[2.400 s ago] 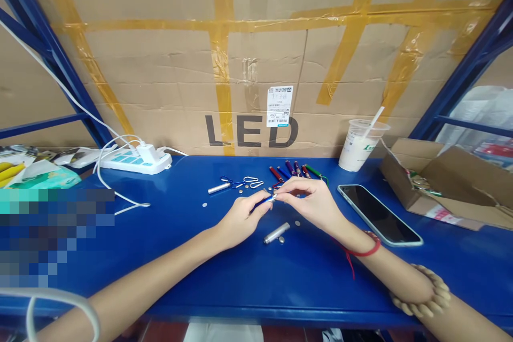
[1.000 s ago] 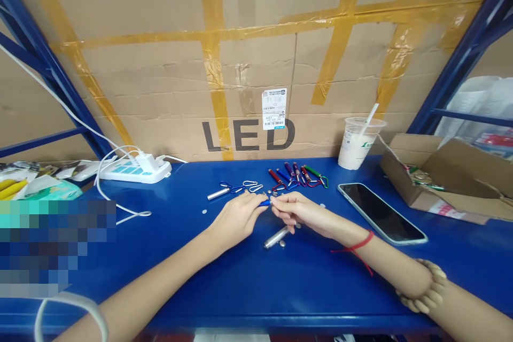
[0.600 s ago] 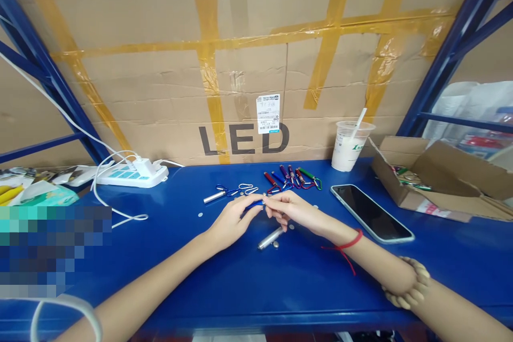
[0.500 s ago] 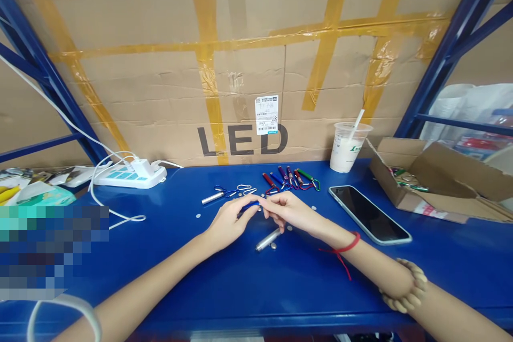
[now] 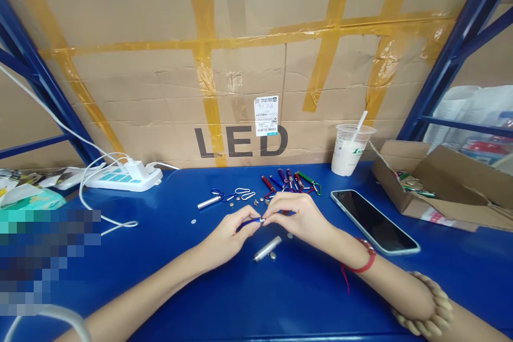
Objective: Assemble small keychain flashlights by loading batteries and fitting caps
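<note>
My left hand (image 5: pixel 224 235) is closed around a slim blue metal tube (image 5: pixel 251 221), which looks like a mini flashlight body. At the tube's right end, the fingertips of my right hand (image 5: pixel 302 219) pinch together beside a small silvery bit; whether they hold a separate piece is too small to tell. Just below lies a silver tube (image 5: pixel 267 249), with a button cell (image 5: pixel 273 256) against it. Several small round cells lie behind my hands. A silver flashlight (image 5: pixel 209 202) with carabiner clips (image 5: pixel 242 193) rests to the left.
Red, blue, purple and green flashlights (image 5: pixel 289 179) with clips lie at the back. On the right are a phone (image 5: pixel 374 220), a drink cup (image 5: pixel 349 152) and an open cardboard box (image 5: pixel 425 208). A power strip (image 5: pixel 124 179) with white cables sits left. Cardboard (image 5: pixel 160 96) walls the back.
My hands have come slightly down and nearer, uncovering the small cells behind them. My right fingers have closed in on the blue tube's end. The view has shifted a little.
</note>
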`<control>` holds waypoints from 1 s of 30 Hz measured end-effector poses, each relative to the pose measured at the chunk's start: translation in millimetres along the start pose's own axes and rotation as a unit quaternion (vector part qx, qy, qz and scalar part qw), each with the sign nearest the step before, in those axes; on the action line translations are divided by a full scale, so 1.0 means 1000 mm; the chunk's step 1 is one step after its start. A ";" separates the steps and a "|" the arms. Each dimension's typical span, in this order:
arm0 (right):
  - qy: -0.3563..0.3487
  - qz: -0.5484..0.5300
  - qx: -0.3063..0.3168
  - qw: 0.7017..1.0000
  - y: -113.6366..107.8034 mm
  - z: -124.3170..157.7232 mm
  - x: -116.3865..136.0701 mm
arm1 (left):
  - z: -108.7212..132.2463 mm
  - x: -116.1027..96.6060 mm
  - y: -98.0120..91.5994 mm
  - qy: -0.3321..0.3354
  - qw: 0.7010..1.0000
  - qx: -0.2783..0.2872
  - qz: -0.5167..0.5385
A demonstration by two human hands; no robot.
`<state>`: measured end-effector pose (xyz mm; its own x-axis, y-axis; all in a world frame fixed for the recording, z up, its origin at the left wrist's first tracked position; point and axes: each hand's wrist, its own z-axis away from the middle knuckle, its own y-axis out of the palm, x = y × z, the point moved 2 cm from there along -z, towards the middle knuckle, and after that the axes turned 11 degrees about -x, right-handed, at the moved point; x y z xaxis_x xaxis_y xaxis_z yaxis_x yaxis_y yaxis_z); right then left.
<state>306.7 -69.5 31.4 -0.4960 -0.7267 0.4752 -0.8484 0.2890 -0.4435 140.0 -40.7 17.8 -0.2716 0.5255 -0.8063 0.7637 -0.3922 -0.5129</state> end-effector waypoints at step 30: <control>0.243 -0.065 -0.095 0.963 -0.023 -0.017 -0.005 | -0.006 0.004 -0.009 -0.005 0.992 -0.121 0.035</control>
<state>325.9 -61.9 52.3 -0.3721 -0.4007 0.8372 -0.9049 0.3576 -0.2310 135.3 -30.2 21.0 -0.2175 0.4953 -0.8411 0.8990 -0.2341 -0.3702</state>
